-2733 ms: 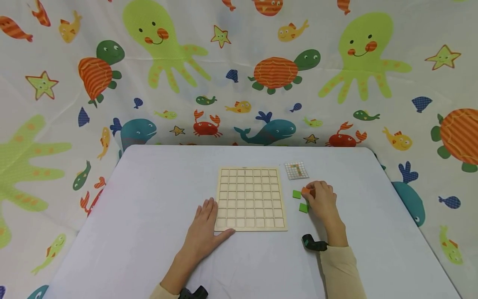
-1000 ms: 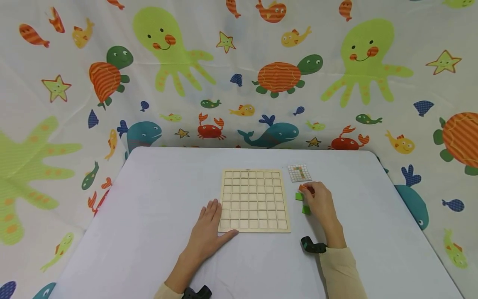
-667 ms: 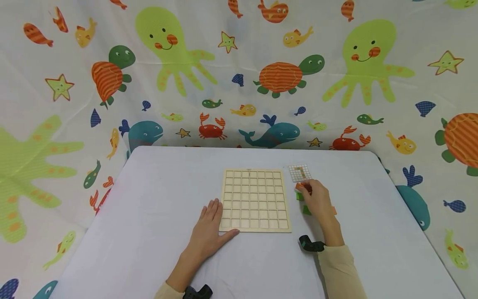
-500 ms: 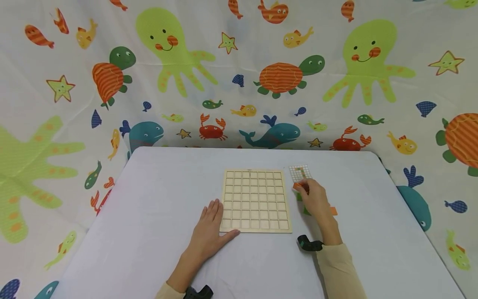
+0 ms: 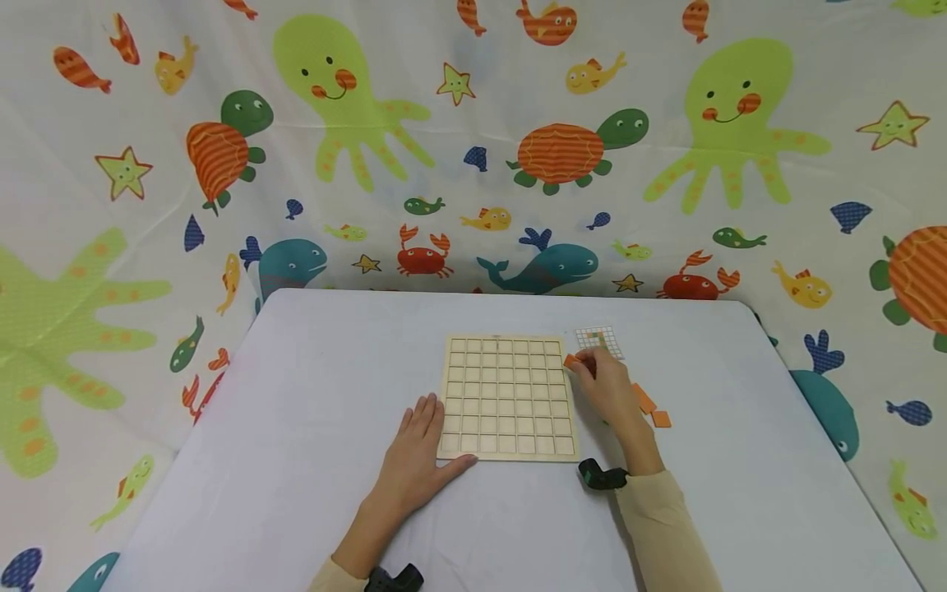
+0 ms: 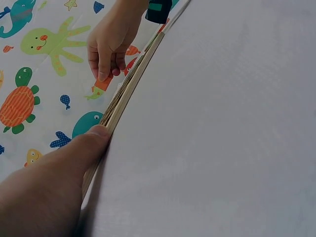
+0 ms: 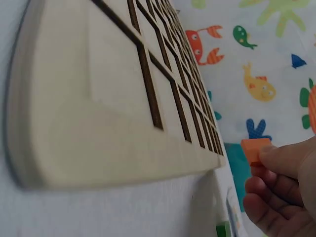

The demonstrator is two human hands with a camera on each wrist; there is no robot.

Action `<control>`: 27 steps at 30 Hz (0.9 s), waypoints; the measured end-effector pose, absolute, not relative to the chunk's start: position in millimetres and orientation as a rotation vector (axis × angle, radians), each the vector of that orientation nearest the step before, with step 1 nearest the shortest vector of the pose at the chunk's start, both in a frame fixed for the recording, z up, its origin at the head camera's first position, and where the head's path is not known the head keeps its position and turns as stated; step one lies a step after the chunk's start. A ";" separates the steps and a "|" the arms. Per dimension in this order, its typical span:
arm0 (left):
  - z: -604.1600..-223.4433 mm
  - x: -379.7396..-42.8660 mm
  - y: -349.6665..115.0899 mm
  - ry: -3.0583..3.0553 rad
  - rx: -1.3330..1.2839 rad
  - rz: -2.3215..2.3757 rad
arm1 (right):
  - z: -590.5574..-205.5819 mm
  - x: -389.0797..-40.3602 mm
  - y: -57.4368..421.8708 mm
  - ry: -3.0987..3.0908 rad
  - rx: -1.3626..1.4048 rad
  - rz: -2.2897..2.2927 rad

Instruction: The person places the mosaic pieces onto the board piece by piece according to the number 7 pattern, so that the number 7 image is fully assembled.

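Right across the back, a big white cloth (image 5: 473,164), busy with octopuses, turtles, whales, crabs, fish and stars. In front of it, the white worktop (image 5: 311,386), rounded at both far corners. And there, flat in the middle of the worktop, the pale wooden board (image 5: 509,399), ruled into a grid of square cells with a plain rim all round. At the lower right, a beige sleeve (image 5: 669,526).

Over to the left hand (image 5: 414,452): laid by the board's near left corner, fingers straight, thumb spread wide, gripping nothing. Fingers right up against the board's left side, thumb on the near edge, a touch seen close up in the left wrist view.

Across to the right hand (image 5: 605,385), and here a neat pinch! Thumb and fingertips closed on an orange tile (image 5: 571,361), other fingers curled underneath. Tile just by the board's right rim, near the far corner, and raised apart from the wood in the right wrist view.

Just beyond the right hand, partly hidden by it, a small grid card (image 5: 595,335) with a few coloured squares. On each wrist, a black device (image 5: 601,475). To the right of the wrist, loose orange tiles (image 5: 662,419) on the worktop. Smallest of all, a sliver of green tile (image 5: 605,423), mostly covered by the right hand.
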State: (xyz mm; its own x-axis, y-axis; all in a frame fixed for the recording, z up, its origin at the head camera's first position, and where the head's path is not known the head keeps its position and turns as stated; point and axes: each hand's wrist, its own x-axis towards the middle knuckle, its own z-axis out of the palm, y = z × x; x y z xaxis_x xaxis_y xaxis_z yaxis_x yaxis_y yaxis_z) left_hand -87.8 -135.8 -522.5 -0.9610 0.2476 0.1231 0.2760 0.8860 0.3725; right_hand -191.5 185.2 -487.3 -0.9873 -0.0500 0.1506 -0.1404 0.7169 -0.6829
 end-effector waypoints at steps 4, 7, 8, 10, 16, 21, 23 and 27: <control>-522.9 -88.1 -135.8 -2.987 -0.414 -0.587 | -486.7 -195.9 178.2 -2.774 0.201 1.124; -523.1 -88.2 -135.6 -2.987 -0.410 -0.594 | -485.8 -198.7 171.9 -2.777 0.208 1.136; -523.0 -88.2 -135.5 -2.984 -0.410 -0.599 | -485.5 -199.4 170.0 -2.781 0.210 1.140; -523.2 -88.2 -135.5 -2.982 -0.410 -0.604 | -484.5 -200.6 165.8 -2.792 0.218 1.148; -523.6 -88.1 -135.3 -2.980 -0.415 -0.602 | -483.4 -204.8 154.8 -2.789 0.281 1.175; -523.3 -87.3 -135.1 -2.971 -0.409 -0.612 | -485.2 -208.2 146.2 -2.781 0.335 1.184; -523.1 -87.0 -134.9 -2.970 -0.405 -0.616 | -485.6 -209.4 142.5 -2.788 0.352 1.181; -524.0 -86.7 -134.8 -2.981 -0.399 -0.608 | -485.2 -211.2 136.0 -2.811 0.374 1.178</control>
